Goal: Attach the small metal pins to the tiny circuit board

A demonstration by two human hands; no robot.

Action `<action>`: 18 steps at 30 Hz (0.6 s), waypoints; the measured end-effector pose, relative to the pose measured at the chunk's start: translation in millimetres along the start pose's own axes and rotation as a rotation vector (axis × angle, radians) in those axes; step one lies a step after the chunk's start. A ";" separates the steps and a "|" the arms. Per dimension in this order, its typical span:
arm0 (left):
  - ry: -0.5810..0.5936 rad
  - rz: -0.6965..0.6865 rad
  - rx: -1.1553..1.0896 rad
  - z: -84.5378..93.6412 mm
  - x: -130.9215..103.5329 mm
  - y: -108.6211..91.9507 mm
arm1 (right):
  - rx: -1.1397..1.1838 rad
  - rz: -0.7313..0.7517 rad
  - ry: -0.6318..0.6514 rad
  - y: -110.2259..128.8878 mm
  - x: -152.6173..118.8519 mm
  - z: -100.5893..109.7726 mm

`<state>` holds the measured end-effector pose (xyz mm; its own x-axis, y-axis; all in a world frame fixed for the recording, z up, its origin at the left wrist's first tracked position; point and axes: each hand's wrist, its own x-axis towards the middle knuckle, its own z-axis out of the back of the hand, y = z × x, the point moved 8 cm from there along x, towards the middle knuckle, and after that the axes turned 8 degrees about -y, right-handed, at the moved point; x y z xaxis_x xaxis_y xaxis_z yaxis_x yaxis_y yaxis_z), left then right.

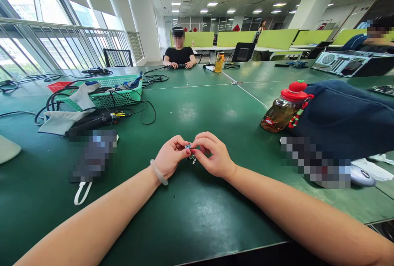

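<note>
My left hand (171,155), with a pale bangle (159,172) at its wrist, pinches a small blue-grey piece (188,146) between thumb and forefinger. From the other side, my right hand (213,156) meets it with thumb and fingertips closed at the piece's edge. What the right fingertips grip is too small to make out. Tiny whitish bits (193,159) show just below the fingertips; whether they hang from the piece or lie on the table I cannot tell. Both hands are just above the green table (197,216).
Left stands a green basket (120,93) with cables and gloves; a phone (94,155) lies nearer. Right are a red-lidded bottle (281,110), a dark blue bag (347,118) and a mouse (363,176). A person (180,54) sits across, an open computer case (341,63) at far right.
</note>
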<state>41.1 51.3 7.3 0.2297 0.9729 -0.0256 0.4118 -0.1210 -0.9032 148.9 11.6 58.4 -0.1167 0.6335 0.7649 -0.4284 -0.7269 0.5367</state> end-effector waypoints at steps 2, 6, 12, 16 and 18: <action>0.005 -0.003 0.000 0.1 -0.2 -0.2 | 0.001 0.001 0.004 0.2 -0.1 0.2; 0.008 -0.007 0.005 -0.4 -0.6 -1.1 | -0.002 -0.008 0.008 -0.5 -0.3 0.8; 0.022 -0.012 0.022 -1.7 -0.2 -1.7 | -0.001 -0.009 0.006 -1.0 -0.3 0.8; 0.041 -0.011 0.045 -2.7 -0.6 0.2 | 0.003 -0.014 -0.001 -1.1 0.2 0.7; 0.044 -0.007 0.035 -3.1 -0.9 0.8 | 0.008 -0.013 -0.004 -0.6 0.4 1.0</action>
<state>44.0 49.8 7.9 0.2656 0.9641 -0.0016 0.3830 -0.1071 -0.9175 150.0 12.0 58.7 -0.1074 0.6416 0.7595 -0.4230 -0.7208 0.5491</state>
